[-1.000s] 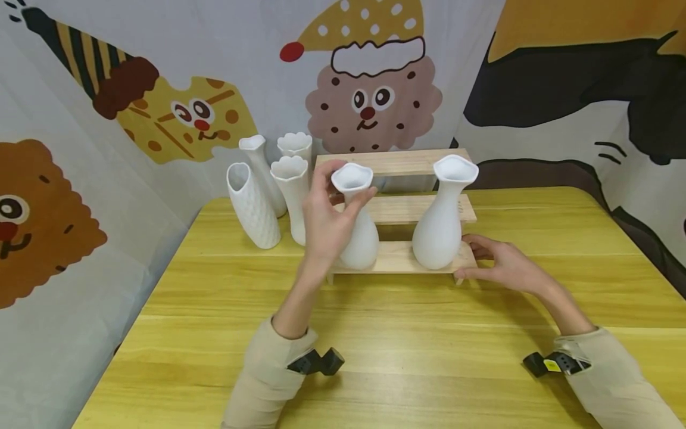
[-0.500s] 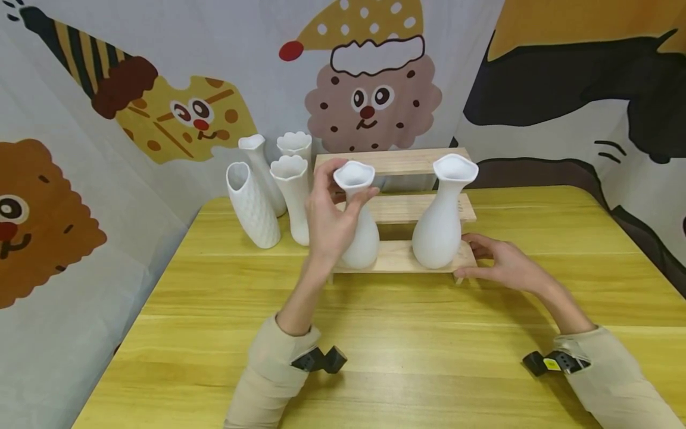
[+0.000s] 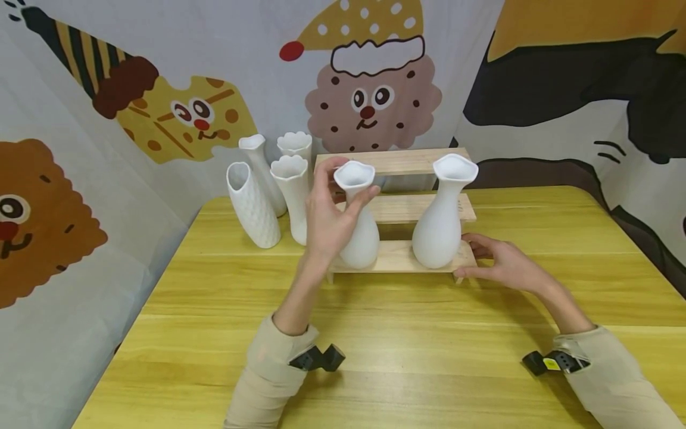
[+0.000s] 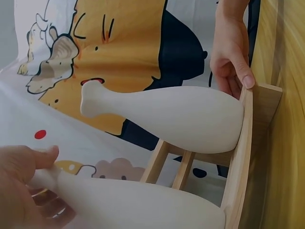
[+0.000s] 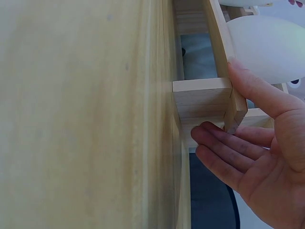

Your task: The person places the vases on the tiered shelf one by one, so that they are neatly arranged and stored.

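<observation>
Four white vases [image 3: 266,176] stand on the table [image 3: 402,345], then the left hand [image 3: 328,223] pinches the neck of a fifth vase [image 3: 363,238] on the wooden stand's [image 3: 402,208] bottom step [image 3: 396,256], a sixth vase [image 3: 436,238] stands near it, and the right hand [image 3: 501,265] pinches the step's end

The vases [image 3: 436,235] are white, the rack [image 3: 396,256] tan, the streaked table [image 3: 418,339] yellow.

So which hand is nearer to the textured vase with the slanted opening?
Left. The left hand is to the right of the textured vase, holding another vase by its neck. The right hand is farther off, at the wooden stand's right end.
</observation>
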A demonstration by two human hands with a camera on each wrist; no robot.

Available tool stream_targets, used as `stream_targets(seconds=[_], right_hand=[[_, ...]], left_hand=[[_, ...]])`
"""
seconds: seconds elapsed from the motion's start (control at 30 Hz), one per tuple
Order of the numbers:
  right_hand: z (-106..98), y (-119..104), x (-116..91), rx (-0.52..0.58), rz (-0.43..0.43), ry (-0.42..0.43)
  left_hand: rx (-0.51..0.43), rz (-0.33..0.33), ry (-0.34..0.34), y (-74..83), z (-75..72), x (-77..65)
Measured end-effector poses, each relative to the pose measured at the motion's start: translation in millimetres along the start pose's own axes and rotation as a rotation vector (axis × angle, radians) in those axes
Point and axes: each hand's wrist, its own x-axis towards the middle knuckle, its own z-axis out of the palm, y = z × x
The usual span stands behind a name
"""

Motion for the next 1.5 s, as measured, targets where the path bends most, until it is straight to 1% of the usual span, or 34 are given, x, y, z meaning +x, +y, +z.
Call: stream_targets(seconds=[0.13, 0.3, 0.47, 0.63, 0.77, 0.97, 1.1, 1.3, 1.5], right_hand=[[0, 0, 0, -0.006, 0.006, 0.005], [0, 0, -1, -0.011, 0.005, 0.009], [0, 1, 0, -0.009, 0.013, 0.007], [2, 3, 1, -0.011, 0.018, 0.008], [3, 4, 1, -0.01, 0.018, 0.009], [3, 3, 1, -0.009, 0.011, 0.011], [2, 3, 1, -0.013, 0.008, 0.012], [2, 3, 1, -0.013, 0.01, 0.01], [1, 2, 0, -0.016, 0.002, 0.009]], left_hand=[[-0.019, -0.002, -0.032, 0.3, -2.4, 1.0], [-0.041, -0.015, -0.054, 5.5, -6.4, 1.1], [-0.053, 0.001, -0.048, 10.7, -11.4, 0.9], [-0.042, 0.007, -0.039, 12.9, -16.1, 1.8], [-0.032, -0.002, -0.033, 13.9, -19.6, 2.2], [-0.019, -0.035, -0.022, 17.0, -24.5, 2.8], [-0.01, -0.038, -0.022, 17.4, -27.0, 3.2], [-0.021, -0.03, -0.016, 17.7, -30.5, 3.3], [-0.023, 0.005, -0.001, 20.9, -36.3, 3.5]])
